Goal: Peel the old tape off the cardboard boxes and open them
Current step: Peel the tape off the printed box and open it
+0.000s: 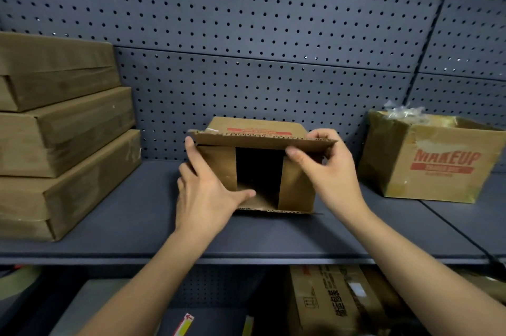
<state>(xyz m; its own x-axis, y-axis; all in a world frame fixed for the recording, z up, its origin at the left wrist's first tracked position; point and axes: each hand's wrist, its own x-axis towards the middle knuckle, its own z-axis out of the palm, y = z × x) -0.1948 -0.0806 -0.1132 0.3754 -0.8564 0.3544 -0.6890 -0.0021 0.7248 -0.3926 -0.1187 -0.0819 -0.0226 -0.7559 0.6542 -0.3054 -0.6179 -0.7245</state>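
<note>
The small box (297,185) lies on its side in the middle of the shelf (137,220), nearer the back edge than the front, with its open end facing the person. It looks empty inside, so I judge it light and likely to slide if pulled without bracing.

The left hand (208,193) is spread flat against the box's left side, fingers (191,147) straight and the thumb reaching across the bottom of the opening. That is a steadying press, not a grip. The right hand (331,168) pinches the free edge of the top flap (262,141) near its right corner, thumb in front and the other fingers curled over the top.

The flap is single corrugated board with a ragged edge. It should be stiff along the flutes but will crease or tear if bent hard at a corner. Holding nearer the middle of the edge would probably spread the load better.

A stack of flat boxes (63,144) fills the shelf's left end. A printed box (432,163) with crumpled film (405,112) on top stands at the right end.
</note>
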